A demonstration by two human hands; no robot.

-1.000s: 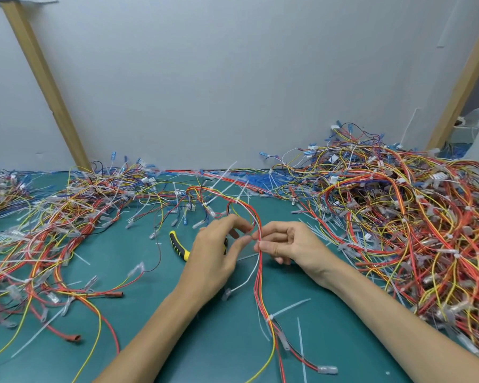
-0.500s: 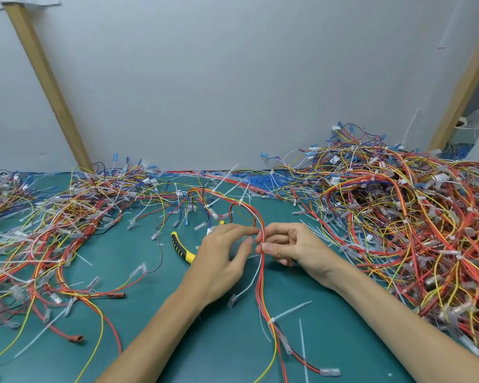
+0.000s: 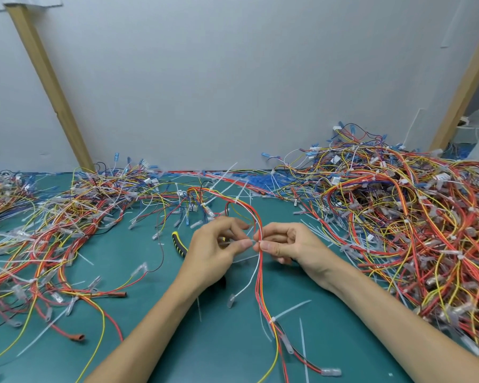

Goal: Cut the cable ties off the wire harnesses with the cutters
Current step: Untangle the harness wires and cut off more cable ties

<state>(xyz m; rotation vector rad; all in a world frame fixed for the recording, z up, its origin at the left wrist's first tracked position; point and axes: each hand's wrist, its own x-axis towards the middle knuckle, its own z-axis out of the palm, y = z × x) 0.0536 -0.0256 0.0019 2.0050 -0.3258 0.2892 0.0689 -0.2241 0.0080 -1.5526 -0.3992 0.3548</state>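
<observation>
At tabletop (image 3: 155, 299) centre, steadying one red-and-orange wire harness (image 3: 260, 286) in a right hand (image 3: 291, 244) pinch, and pinching its white cable tie (image 3: 250, 241) with the left hand (image 3: 216, 250), probably to tug it free. Cutters (image 3: 178, 243) parked unheld just beside that hand, presumably for quick pickup.

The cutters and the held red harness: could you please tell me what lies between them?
In the head view, the left hand lies between them: it covers most of the cutters, and its fingertips end right beside the red harness.
</observation>
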